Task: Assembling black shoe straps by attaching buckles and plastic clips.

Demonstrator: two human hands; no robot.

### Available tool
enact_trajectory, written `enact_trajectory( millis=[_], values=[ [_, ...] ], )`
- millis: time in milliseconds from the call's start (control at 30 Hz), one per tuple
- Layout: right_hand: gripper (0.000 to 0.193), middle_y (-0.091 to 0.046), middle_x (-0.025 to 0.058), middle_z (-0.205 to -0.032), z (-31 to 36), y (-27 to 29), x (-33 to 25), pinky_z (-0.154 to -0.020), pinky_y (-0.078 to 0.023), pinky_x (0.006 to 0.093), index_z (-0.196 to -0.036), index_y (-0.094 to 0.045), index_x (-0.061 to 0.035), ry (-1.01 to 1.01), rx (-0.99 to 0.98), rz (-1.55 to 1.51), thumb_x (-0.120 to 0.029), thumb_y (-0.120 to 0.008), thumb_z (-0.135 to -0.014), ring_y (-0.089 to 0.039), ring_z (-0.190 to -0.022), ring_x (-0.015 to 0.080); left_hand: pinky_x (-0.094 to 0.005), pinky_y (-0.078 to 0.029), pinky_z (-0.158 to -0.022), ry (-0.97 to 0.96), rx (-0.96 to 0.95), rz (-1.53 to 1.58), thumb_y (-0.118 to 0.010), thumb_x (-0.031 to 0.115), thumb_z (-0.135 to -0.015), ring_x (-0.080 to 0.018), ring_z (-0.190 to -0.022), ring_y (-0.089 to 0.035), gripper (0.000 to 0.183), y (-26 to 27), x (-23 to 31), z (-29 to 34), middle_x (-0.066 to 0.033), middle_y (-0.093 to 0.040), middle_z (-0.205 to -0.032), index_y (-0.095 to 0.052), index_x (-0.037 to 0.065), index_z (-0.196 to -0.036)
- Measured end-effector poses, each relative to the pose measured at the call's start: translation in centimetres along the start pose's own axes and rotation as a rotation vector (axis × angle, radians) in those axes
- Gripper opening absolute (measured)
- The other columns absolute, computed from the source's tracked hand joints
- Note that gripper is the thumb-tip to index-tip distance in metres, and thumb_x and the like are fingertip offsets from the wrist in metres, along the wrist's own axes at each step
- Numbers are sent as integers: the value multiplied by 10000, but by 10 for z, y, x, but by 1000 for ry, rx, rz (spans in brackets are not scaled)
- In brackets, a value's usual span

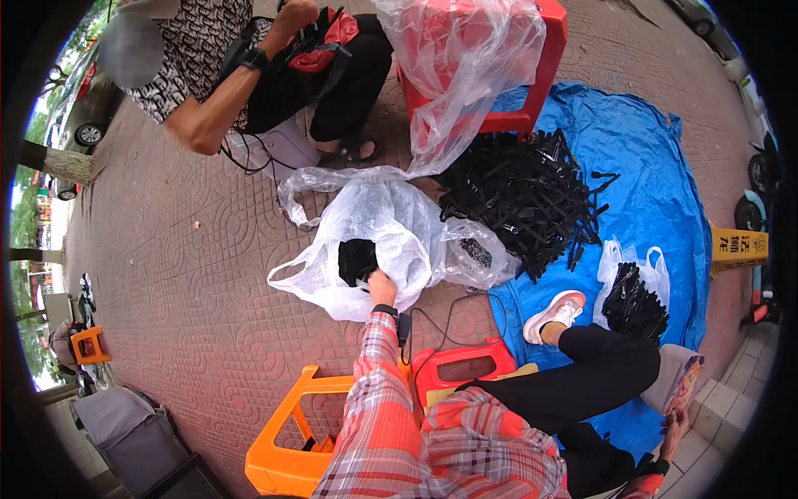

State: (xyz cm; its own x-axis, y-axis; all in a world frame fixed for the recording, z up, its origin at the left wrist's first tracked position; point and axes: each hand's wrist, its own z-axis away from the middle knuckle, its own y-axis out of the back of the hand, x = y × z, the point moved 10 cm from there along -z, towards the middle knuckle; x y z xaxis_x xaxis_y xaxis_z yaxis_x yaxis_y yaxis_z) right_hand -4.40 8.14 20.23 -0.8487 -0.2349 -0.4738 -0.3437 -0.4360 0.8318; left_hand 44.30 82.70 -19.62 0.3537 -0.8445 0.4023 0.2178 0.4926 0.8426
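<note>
My left hand (382, 288) reaches to the mouth of a white plastic bag (320, 287) on the paving. Its fingers are curled at the lower corner of a dark black bundle (357, 261) inside that bag; their tips are hidden. At the lower right, my right hand (675, 427) grips the near end of a pale grey, flat item with a colourful printed side (672, 379). Further off, a large heap of slim black strap-like pieces (528, 195) lies on a blue tarp (644, 183). More such black pieces (635, 306) fill a smaller white bag beside my foot.
A red stool (544, 71) draped with clear plastic stands behind the heap. Orange (278, 420) and red (464, 366) stools are close to me. A cable (453, 320) crosses the paving. Another person (208, 100) sits at the upper left, handling black and red material.
</note>
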Motion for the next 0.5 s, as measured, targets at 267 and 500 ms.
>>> enact_trajectory(
  millis=[267, 500],
  values=[
    [214, -511, 24, -629, 18, 7, -58, -379, -361, 209, -889, -529, -47, 76, 11, 206, -256, -505, -849, -513, -496, 97, -428, -431, -852, -12, -102, -235, -631, 165, -756, -413, -994, -505, 396, 21, -58, -49, -239, -514, -1109, -533, 37, -1117],
    [150, -529, 26, -656, 59, 19, -76, -388, -366, 206, -874, -521, -37, -11, 37, 159, -183, -503, -848, -513, -498, 83, -451, -441, -707, -21, 201, 25, -477, 32, -792, -386, -789, -569, 127, 51, -31, -9, -223, -546, -884, -571, 53, -876]
  ],
)
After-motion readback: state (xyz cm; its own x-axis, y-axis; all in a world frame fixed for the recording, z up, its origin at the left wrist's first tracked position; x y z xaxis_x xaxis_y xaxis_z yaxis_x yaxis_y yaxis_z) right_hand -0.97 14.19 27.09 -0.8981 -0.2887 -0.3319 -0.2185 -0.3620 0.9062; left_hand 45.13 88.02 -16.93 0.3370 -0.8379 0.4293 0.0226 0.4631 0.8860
